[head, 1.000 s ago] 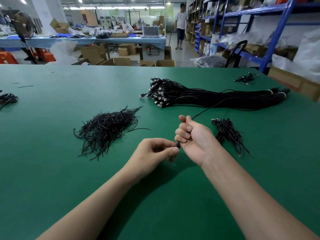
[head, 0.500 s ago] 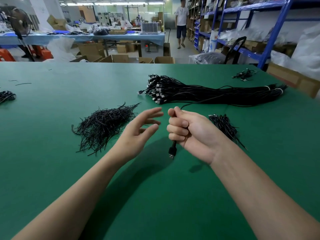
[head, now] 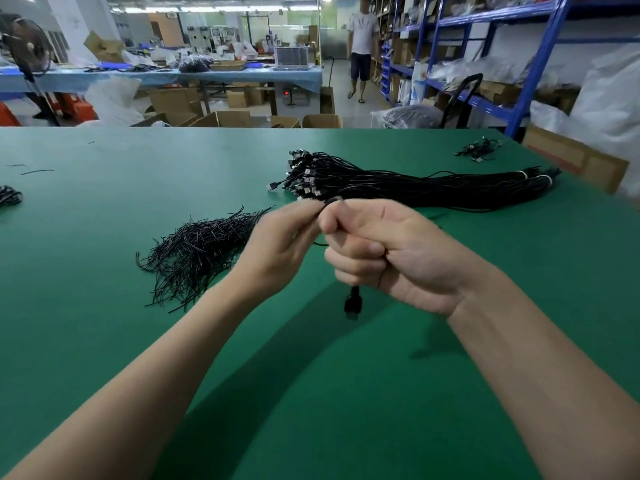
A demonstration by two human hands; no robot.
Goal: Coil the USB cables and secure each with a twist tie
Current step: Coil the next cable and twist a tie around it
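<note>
My right hand is a fist round a black USB cable, whose plug hangs below the fist above the green table. At the top of that fist my left hand pinches the same cable with its fingertips. Behind the hands lies a long bundle of black USB cables, plugs pointing left. A loose heap of black twist ties sits to the left of my left hand.
A few coiled cables lie at the table's far right and another small clump at the left edge. Blue shelving and cardboard boxes stand to the right. A person walks in the aisle beyond.
My left hand let go of the plug end, opened, then rose and now pinches the cable at the top of my right fist. The right hand lifted slightly, the plug dangling below it.
</note>
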